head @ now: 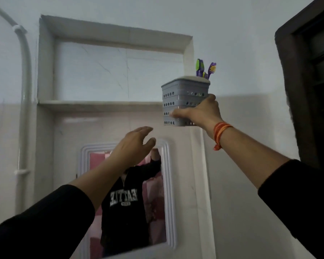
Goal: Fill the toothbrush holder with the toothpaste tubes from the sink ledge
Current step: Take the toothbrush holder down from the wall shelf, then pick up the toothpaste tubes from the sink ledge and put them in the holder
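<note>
A grey perforated toothbrush holder (184, 98) is held up at the right end of a wall niche, with purple and green toothbrushes (206, 69) sticking out of its top. My right hand (196, 112) grips its lower part from the right and below. My left hand (137, 142) is raised below and left of the holder, fingers apart and holding nothing. No toothpaste tubes and no sink ledge are in view.
The niche's white shelf (94, 105) runs along the wall behind the holder. A white-framed mirror (168, 193) hangs below, showing a person in a dark sweatshirt. A grey pipe (25, 90) runs down the left wall. A dark door frame (295, 90) stands at the right.
</note>
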`<state>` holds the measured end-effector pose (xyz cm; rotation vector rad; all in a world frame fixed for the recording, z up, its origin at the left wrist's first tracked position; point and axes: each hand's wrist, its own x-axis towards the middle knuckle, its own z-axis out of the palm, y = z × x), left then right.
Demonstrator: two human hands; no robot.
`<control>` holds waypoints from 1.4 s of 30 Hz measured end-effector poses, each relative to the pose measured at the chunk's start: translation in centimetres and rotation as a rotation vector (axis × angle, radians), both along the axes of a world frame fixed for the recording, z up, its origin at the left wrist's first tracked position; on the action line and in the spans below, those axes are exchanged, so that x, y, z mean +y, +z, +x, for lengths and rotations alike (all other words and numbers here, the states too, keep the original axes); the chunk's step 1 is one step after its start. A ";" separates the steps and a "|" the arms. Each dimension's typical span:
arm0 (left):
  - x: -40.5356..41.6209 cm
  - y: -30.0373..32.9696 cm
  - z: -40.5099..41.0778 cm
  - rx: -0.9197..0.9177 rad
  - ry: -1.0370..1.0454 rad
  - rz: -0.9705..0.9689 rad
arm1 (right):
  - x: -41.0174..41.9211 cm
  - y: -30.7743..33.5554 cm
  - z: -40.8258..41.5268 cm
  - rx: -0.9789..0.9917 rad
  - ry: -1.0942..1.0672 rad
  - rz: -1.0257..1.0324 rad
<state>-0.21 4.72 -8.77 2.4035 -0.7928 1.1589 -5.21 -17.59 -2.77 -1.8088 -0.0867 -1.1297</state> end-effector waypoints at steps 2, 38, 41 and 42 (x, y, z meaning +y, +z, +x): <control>0.4 -3.2 -1.4 0.049 -0.037 -0.023 | 0.5 -3.8 -0.9 0.027 0.007 0.007; 4.9 -52.0 9.3 1.181 0.327 0.353 | 5.4 -68.4 1.6 0.730 0.123 0.117; 6.0 -53.6 9.8 1.250 0.310 0.466 | 5.6 -70.0 1.4 0.742 0.111 0.092; 6.4 -54.3 10.1 1.255 0.310 0.497 | 5.8 -70.5 1.4 0.739 0.118 0.089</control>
